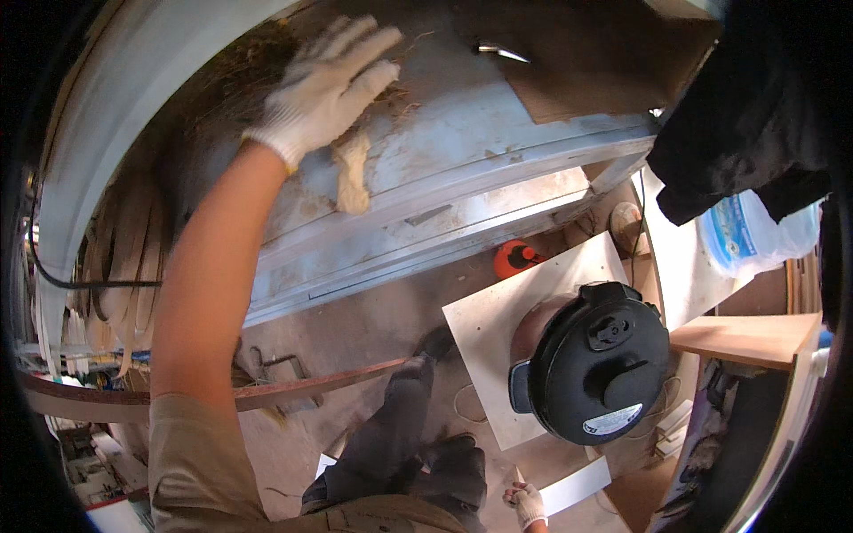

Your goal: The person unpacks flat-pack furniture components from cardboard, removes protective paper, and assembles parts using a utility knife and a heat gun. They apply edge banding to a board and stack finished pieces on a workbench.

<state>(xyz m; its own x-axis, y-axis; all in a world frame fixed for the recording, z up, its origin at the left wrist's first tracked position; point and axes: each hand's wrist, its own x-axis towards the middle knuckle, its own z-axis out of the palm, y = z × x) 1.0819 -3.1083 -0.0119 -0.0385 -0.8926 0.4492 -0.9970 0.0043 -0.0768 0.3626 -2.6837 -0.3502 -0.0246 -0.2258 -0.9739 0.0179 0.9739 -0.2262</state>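
We see the gloved left hand (329, 89), its fingers extended and apart from any grip, over the dusty blue tabletop (480, 115), where dry debris (244, 75) lies. A pale crumpled item (353, 180) rests just beside the wrist, near the front edge. Low down, beside a white panel (573, 487), the gloved right hand (526, 504) has curled fingers; we cannot tell whether they grip anything.

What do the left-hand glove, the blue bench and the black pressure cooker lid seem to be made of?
Left-hand glove: probably cotton or a blend, matte; its ribbed cuff looks knitted.
Blue bench: painted, perhaps metal; the patchy coat leaves the base unsure.
Black pressure cooker lid: probably moulded plastic, satin; rounded shapes and soft highlights suggest this.
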